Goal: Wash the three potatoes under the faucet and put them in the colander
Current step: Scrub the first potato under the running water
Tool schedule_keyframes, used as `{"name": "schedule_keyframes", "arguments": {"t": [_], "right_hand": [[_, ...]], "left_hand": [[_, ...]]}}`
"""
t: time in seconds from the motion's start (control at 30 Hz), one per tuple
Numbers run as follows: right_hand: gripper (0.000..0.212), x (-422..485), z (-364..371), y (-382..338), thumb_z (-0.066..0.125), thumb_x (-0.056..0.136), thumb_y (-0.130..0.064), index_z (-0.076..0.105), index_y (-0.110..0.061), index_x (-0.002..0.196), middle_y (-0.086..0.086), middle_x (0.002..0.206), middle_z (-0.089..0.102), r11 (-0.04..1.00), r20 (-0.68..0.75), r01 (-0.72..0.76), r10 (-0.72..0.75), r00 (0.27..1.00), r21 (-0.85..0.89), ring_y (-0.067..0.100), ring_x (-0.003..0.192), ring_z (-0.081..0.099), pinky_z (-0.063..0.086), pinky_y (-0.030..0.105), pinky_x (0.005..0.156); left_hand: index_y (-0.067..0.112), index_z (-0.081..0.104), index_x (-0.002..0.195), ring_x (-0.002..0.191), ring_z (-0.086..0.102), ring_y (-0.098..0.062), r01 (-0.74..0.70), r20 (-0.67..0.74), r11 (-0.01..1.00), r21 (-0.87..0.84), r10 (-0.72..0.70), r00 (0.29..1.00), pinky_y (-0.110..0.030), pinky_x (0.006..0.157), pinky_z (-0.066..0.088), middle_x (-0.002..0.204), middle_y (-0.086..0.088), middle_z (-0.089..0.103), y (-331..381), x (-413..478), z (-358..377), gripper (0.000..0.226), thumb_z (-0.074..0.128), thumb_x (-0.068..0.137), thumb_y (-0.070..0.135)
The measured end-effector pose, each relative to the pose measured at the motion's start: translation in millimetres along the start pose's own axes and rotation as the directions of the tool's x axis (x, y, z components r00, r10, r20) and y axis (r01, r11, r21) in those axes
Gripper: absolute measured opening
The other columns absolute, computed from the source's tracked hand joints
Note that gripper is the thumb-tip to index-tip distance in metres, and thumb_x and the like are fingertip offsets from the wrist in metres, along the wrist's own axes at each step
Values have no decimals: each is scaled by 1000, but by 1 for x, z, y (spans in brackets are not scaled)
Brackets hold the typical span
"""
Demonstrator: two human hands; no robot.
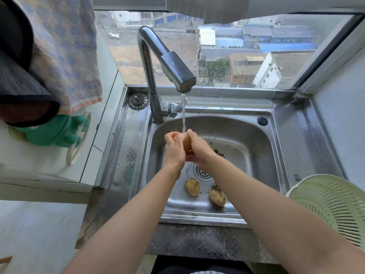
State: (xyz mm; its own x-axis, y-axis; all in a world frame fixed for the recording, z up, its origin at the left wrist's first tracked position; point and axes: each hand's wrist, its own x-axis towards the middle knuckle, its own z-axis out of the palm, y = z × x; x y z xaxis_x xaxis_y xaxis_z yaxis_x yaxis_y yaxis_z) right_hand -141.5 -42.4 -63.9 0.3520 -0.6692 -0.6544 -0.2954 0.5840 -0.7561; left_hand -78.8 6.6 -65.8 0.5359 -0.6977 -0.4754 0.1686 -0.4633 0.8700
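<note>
Head view: both hands were recorded together above the middle of the sink [246,139] basin. The left hand [173,149] was seen with its fingers curled round the left side of the held potato [187,144]. The right hand [199,153] was wrapped over the right side, thumb raised toward the water. The held potato was gripped between the two palms and mostly covered; only a tan strip was visible. A water stream [183,113] was noted falling from the faucet [158,62] spout onto the top of the held potato and the nearest fingers.

Below the wrists, the drain [203,173] was partly hidden by the right forearm. A second potato [192,186] was found lying on the basin floor just left of and nearer than the drain. A third potato [217,197] was lying near it to the right, apart from it, beside the right forearm. Both were marked with dirt. Dark debris [219,153] was noted on the basin floor just beyond the right hand.

The colander [331,206], pale green and slotted, was placed on the desk [197,242] at the right of the sink; part of it was cut off by the frame edge.

The faucet was mounted at the back left of the sink, with a metal strainer plug [138,101] lying on the rim to its left. A hanging towel [63,52] and green gloves [57,131] were recorded at far left.
</note>
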Motion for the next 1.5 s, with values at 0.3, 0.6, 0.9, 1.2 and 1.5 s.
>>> {"name": "schedule_keyframes", "arguments": {"t": [0.3, 0.6, 0.9, 1.2, 1.5], "right_hand": [[27, 0, -1, 6, 39, 101, -32, 57, -12, 103, 1, 85, 56, 961, 6, 247, -248, 969, -127, 14, 75, 53, 44, 28, 65], [32, -2, -7, 11, 55, 95, -38, 51, -20, 122, 5, 102, 61, 903, 144, 362, -337, 931, -232, 16, 84, 60, 50, 29, 68], [32, -9, -12, 6, 35, 104, -31, 52, -26, 130, 9, 115, 57, 933, 275, 340, -298, 914, -121, 13, 88, 49, 40, 24, 70], [29, 4, -9, -6, 49, 100, -26, 72, -13, 113, 13, 114, 65, 979, 19, 29, -33, 999, 204, 20, 91, 62, 52, 25, 67], [34, -2, -4, 2, 67, 90, -27, 64, -9, 119, 14, 111, 68, 969, 31, 145, -154, 988, 198, 24, 96, 67, 57, 24, 64]], "left_hand": [[12, 58, 75, 47, 35, -12, 122, -2, 992, -20, -122, 992, -21, 43, 27, 55, -1, 45, 1, -1, -1, 51, 26, 101, 42], [9, 57, 81, 47, 36, -13, 189, -11, 981, -38, -189, 982, -21, 40, 29, 57, -4, 44, 8, 4, -4, 51, 21, 101, 39], [5, 55, 88, 48, 35, -14, 250, -10, 965, -76, -251, 968, -21, 42, 27, 62, -8, 47, 5, 11, -15, 52, 18, 100, 40], [8, 43, 119, 63, 42, -10, 60, 11, 995, -78, -60, 998, -14, 42, 36, 85, -6, 45, 3, 12, -7, 31, 30, 102, 31], [5, 43, 113, 66, 46, -11, 0, -27, 993, -116, -3, 1000, -19, 52, 41, 87, -8, 52, 4, 12, -4, 26, 30, 101, 24]]}}
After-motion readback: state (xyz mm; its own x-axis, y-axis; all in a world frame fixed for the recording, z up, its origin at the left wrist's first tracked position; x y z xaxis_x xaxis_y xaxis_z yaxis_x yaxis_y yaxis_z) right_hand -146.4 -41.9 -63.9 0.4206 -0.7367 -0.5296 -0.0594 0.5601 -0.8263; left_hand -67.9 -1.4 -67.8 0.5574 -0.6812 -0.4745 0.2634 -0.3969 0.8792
